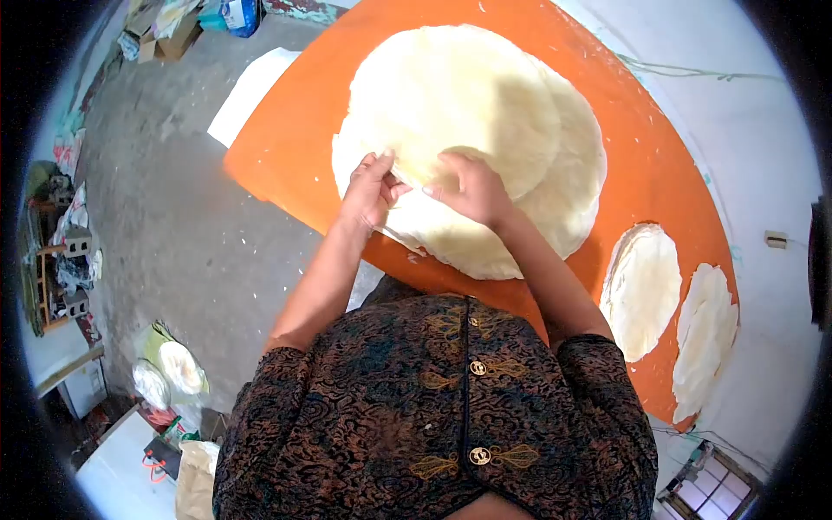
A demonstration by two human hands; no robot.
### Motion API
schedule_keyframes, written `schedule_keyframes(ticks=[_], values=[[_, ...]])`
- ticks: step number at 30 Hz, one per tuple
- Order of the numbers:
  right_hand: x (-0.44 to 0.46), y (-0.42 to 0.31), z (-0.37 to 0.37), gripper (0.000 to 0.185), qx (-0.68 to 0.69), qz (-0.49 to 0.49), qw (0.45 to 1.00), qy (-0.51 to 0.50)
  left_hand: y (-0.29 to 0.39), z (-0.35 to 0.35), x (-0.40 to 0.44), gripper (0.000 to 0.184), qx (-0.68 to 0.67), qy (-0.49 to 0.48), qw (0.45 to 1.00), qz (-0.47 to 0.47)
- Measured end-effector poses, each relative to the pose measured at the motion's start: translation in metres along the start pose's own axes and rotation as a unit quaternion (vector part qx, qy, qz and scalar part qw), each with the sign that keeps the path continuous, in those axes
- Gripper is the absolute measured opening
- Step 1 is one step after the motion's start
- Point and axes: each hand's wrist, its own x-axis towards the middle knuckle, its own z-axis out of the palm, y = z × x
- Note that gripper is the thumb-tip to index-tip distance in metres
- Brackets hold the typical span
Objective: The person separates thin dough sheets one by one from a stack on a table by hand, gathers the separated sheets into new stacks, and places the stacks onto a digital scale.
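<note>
A stack of large, thin, round, pale flatbreads [451, 95] lies in front of me, with another flatbread layer [576, 147] showing at its right side. My left hand [374, 191] is closed on the near edge of the top flatbread, thumb above and fingers curled at the rim. Close by on the right, my right hand [475, 189] rests over the same edge. Its thumb and bent fingers are apart, and the thumb tip is at the flatbread's rim. Part of the lower layers is hidden under my hands and forearms.
An orange tabletop [286, 139] carries the stack. Two more piles lie to the right: a folded flatbread pile [641, 290] and a ragged flatbread pile [704, 338]. Left are the concrete floor [199, 234], a cardboard box [173, 39] and cluttered shelves [61, 260]. A white wall borders the table's right side.
</note>
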Motion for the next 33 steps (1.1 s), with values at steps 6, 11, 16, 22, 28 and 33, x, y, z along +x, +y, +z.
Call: schedule_keyframes(ticks=[6,11,16,22,28,33], values=[[0.008,0.004,-0.007,0.038,0.092,0.096,0.988,-0.075,-0.011,-0.017,0.009,0.015,0.026,-0.080,0.996,0.032],[0.012,0.014,-0.012,0.023,0.128,0.112,0.983,-0.066,-0.006,-0.010,0.002,0.013,0.013,-0.078,0.996,0.038],[0.016,-0.008,-0.019,0.026,-0.058,0.028,0.998,-0.025,-0.007,-0.018,0.007,0.020,0.000,-0.100,0.995,0.028],[0.020,0.003,-0.015,0.019,-0.043,-0.088,0.995,-0.013,-0.007,-0.015,0.007,0.015,-0.047,-0.106,0.993,0.011],[0.021,-0.008,-0.019,0.024,-0.003,-0.058,0.997,-0.046,-0.007,-0.012,0.006,0.008,-0.053,-0.122,0.991,0.019],[0.022,-0.001,-0.019,0.018,0.114,0.009,0.989,-0.097,-0.007,-0.010,0.003,0.008,-0.032,-0.106,0.994,0.024]])
